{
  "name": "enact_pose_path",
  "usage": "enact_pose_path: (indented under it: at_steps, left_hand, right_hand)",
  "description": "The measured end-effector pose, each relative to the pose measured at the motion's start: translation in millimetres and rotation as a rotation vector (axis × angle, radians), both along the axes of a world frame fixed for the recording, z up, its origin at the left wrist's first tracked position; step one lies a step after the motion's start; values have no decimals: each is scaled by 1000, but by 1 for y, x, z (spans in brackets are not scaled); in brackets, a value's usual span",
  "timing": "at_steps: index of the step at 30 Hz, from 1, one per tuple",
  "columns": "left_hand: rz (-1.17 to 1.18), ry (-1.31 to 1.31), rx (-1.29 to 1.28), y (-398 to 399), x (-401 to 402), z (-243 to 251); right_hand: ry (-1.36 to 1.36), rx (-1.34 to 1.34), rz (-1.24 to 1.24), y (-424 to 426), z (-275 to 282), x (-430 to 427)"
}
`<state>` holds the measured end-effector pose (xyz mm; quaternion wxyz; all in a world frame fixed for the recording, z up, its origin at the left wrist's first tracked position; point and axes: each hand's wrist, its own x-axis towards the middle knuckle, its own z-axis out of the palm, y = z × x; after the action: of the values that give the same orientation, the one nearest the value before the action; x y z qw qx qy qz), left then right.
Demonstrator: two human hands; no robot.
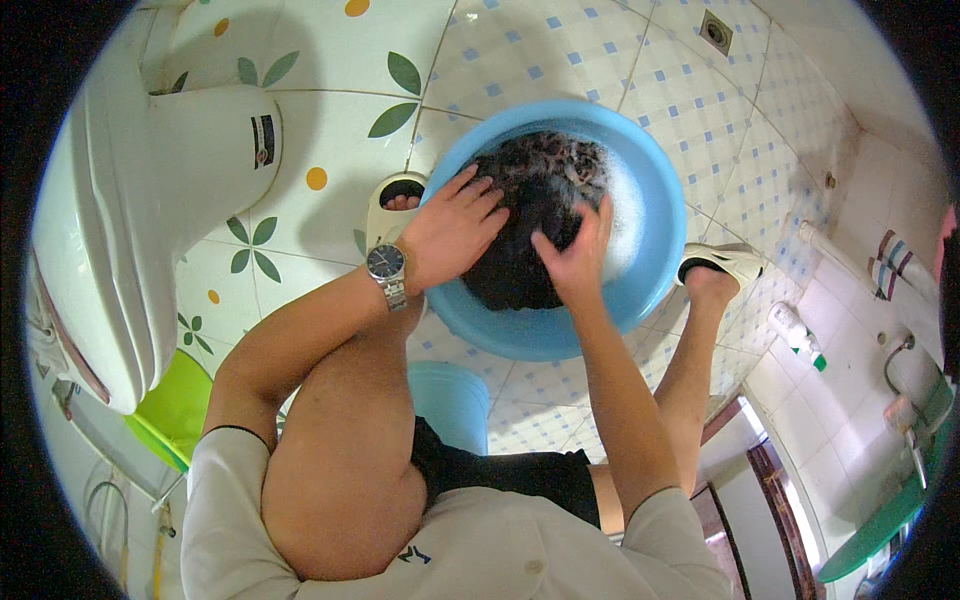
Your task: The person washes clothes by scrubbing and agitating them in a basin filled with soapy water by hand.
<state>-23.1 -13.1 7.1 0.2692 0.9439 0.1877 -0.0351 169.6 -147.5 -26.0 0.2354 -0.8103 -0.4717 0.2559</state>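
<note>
A round blue plastic basin [652, 169] stands on the floor before me, with soapy water and white suds [626, 202] along its right side. Wet dark cloth [517, 262] fills much of it, and a patterned brownish part [544, 154] shows toward the far side. My left hand [459, 225], a metal-band watch [386, 262] on its wrist, lies over the basin's left side with its fingers spread on the cloth. On the cloth's right part rests my right hand [581, 251], thumb and fingers apart; whether a fold is pinched between them is unclear.
A light blue bucket [450, 401] stands between my legs, close behind the basin. At the left are a white toilet [202, 150] and a green plastic basin [172, 409]. A white bottle [795, 330] stands by the right wall. A floor drain [716, 34] lies at the far right.
</note>
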Motion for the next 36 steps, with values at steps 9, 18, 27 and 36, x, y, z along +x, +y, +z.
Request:
enact_pose_path:
  at_steps: [9,18,27,36]
  left_hand:
    - [46,-102,8,-3,7,-7]
    - [89,-255,-76,6,-4,3]
    - [73,-180,-27,5,0,1]
    - [110,-189,-65,3,-3,0]
  right_hand:
    - [222,-365,58,50,-41,26]
    - [37,-234,382,-62,53,-29]
    - [-234,-142,215,12,-40,-7]
    - [600,13,-504,7,13,29]
